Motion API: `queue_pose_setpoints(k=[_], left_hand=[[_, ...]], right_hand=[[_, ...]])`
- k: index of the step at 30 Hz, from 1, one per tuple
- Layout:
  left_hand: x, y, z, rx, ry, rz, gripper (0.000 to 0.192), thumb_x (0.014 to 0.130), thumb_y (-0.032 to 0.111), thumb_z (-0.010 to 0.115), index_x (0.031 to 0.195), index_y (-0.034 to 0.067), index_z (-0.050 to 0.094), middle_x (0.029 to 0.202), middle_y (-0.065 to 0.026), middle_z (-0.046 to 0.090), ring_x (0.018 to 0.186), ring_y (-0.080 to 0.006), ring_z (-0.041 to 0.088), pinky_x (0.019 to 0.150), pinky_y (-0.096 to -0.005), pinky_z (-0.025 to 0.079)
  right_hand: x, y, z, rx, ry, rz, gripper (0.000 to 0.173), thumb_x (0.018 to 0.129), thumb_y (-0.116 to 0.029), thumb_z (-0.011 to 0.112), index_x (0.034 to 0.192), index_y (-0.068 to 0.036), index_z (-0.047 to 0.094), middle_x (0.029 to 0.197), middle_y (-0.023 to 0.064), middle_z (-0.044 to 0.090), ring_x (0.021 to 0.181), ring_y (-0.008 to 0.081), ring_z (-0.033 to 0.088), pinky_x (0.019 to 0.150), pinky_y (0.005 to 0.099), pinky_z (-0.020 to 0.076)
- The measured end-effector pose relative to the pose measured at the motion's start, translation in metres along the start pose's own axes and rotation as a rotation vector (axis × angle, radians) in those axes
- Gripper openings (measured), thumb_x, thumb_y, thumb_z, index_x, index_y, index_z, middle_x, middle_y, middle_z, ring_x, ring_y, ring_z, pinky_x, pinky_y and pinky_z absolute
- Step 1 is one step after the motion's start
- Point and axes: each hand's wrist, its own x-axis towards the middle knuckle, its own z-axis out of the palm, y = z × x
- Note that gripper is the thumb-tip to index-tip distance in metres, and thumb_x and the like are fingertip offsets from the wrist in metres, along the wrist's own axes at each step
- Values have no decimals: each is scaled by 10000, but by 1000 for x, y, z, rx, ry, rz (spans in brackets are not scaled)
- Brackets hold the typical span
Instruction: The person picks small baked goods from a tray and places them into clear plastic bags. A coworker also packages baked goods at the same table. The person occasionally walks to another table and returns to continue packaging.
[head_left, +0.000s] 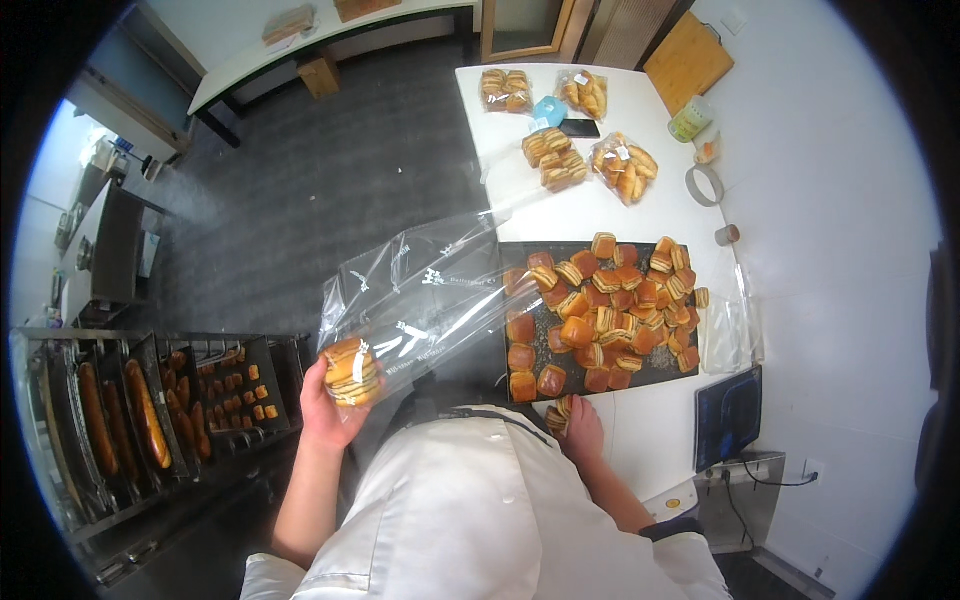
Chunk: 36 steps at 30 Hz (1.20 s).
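Note:
My left hand (324, 411) grips the closed end of a long clear plastic bag (420, 289). Striped, layered bread rolls (351, 373) sit in that end, against my palm. The bag stretches up and to the right, partly over the tray's left edge, and bears white writing. At the table's near edge, my right hand (585, 429) is closed around small layered rolls (556, 417); their number is partly hidden by the fingers. Just beyond that hand is a black baking tray (660, 361), where many glossy brown rolls (615, 322) lie heaped and scattered among crumbs.
Filled bags of rolls (555, 159) and of longer breads (625, 169) lie on the white table (525, 217), near a blue tape roll (550, 111) and a black phone (580, 128). A dark screen (727, 418) stands at right. Left is a rack of bread trays (180, 442).

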Motion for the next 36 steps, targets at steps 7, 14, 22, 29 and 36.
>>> queue_pose_setpoints(k=[7,14,22,29,36], left_hand=[[10,4,-8,-39,-162,-29,578,1088,488,568,1491,77,622,1341,-145,738,1232,-357,711,1039,-524,585],[10,8,9,-4,-87,-25,535,1083,520,547,1386,102,689,1273,-108,757,1160,-324,723,939,-499,610],[15,10,-8,26,-190,-14,538,1088,526,550,1423,125,680,1356,-93,731,1229,-291,688,1000,-487,581],[24,11,-4,92,-211,-68,545,1084,511,568,1442,112,668,1358,-105,731,1206,-310,699,1003,-507,582],[23,19,-15,72,-274,-85,613,1061,483,614,1511,65,602,1386,-122,713,1234,-367,704,1006,-533,606]], right_hand=[[-4,-8,29,167,113,103,958,752,-183,942,1562,-60,446,1554,206,510,1375,441,553,1118,527,507],[-21,-9,15,292,113,444,863,741,-132,909,1495,-90,491,1435,189,579,1290,444,593,1103,538,506],[-48,49,29,277,174,344,871,688,-125,891,1452,-49,479,1415,208,551,1346,442,512,1193,535,402],[-44,52,22,645,199,430,883,731,-136,928,1475,-70,459,1422,189,564,1303,382,607,1127,504,507],[-11,-3,-112,1396,190,279,936,819,11,878,1577,-81,337,1459,117,550,1359,241,594,1156,407,514]])
